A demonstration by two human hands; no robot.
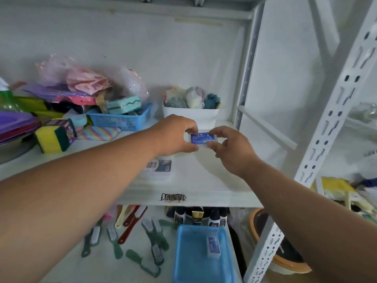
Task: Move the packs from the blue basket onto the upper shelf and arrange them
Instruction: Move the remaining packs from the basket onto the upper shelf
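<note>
At the centre of the frame both hands meet over the upper shelf (204,180), pinching one small blue-labelled pack (202,138) between them. The left hand (173,135) comes in from the lower left, its fingers (191,127) curled narrowly over the pack's left end with the thumb underneath. The right hand (230,148) reaches in from the lower right, its fingers (216,130) bent close around the pack's right end. The pack is level, label up, just in front of a white tub (190,117) filled with cloth-like bundles; whether it already touches the shelf I cannot tell. Below the left wrist a stack of similar packs (161,167) lies on the shelf, partly hidden by the arm. At the bottom centre of the frame the blue basket (183,256) sits on the lower shelf with one more pack (213,245) lying near its right wall. In the left of the frame are a yellow-green sponge (52,139) and a second, perforated blue basket (120,119) of oddments.
</note>
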